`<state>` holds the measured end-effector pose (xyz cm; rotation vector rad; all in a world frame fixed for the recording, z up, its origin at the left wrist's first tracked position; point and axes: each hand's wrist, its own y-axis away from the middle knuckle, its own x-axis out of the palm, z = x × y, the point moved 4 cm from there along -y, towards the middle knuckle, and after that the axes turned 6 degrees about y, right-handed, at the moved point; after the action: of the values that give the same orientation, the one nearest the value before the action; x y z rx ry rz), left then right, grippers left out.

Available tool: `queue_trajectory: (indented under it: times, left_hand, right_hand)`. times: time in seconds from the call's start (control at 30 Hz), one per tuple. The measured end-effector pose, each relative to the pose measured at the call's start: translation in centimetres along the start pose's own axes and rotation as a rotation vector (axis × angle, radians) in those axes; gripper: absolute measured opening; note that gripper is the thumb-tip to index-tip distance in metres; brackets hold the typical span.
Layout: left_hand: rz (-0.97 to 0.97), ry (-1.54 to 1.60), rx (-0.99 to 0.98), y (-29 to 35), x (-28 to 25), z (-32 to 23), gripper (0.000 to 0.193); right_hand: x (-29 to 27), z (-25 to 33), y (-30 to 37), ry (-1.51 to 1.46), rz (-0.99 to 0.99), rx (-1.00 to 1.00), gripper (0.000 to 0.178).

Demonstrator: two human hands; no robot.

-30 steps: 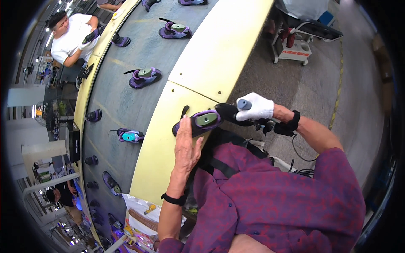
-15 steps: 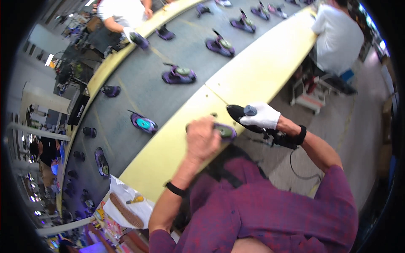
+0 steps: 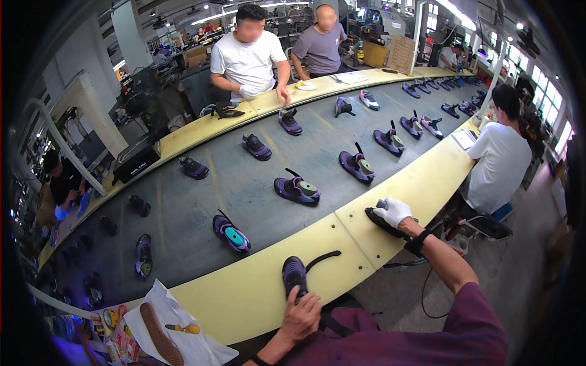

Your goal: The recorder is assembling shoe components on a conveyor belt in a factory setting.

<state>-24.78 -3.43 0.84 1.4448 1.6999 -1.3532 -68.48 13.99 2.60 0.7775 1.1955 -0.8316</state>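
Observation:
A black and purple shoe (image 3: 294,271) lies on the cream table ledge in front of me, with a dark strap (image 3: 323,259) stretching out to its right. The bare fingers of my left hand (image 3: 300,314) are closed on the shoe's near end, partly hiding it. To the right, my right hand (image 3: 395,212) wears a white glove and is closed round the grey knob of a black, pointed, iron-like tool (image 3: 379,221). That tool rests on the ledge, its far side partly hidden by the hand. A dark cord (image 3: 425,299) hangs below my right forearm.
Beyond the ledge (image 3: 244,305) runs a grey conveyor belt (image 3: 232,183) with several shoes, including one with a teal insole (image 3: 234,236). White paper (image 3: 192,335) at lower left carries a brown sole (image 3: 160,335) and a yellow-handled tool (image 3: 186,328). Co-workers (image 3: 253,58) are across the belt; another (image 3: 500,158) sits at right.
My view has tilted up. The iron-like tool has gone from being held off the ledge's edge to resting on it. The shoe has been turned, and its strap now lies out to the right.

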Motion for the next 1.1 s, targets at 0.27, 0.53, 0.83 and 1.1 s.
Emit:
queue_trajectory:
  times: [0.27, 0.53, 0.83, 1.1]
  left_hand:
    - [-0.344, 0.018, -0.795, 6.2, -5.8, 8.7, 0.092]
    - [-0.681, 0.411, -1.05, 11.0, -12.0, 20.5, 0.067]
    - [-0.354, -0.241, -1.315, 17.5, -16.5, 44.1, 0.079]
    - [-0.247, 0.15, -1.052, 5.8, -10.6, 34.5, 0.089]
  right_hand:
    - [1.2, 0.4, -0.3, 0.039, -0.107, -0.009, 0.053]
    - [1.8, -1.1, -0.5, 0.085, -0.165, -0.056, 0.043]
    - [2.0, 1.7, -0.1, 0.006, -0.16, -0.051, 0.046]
    - [0.9, -0.3, 0.6, 0.055, -0.238, -0.05, 0.048]
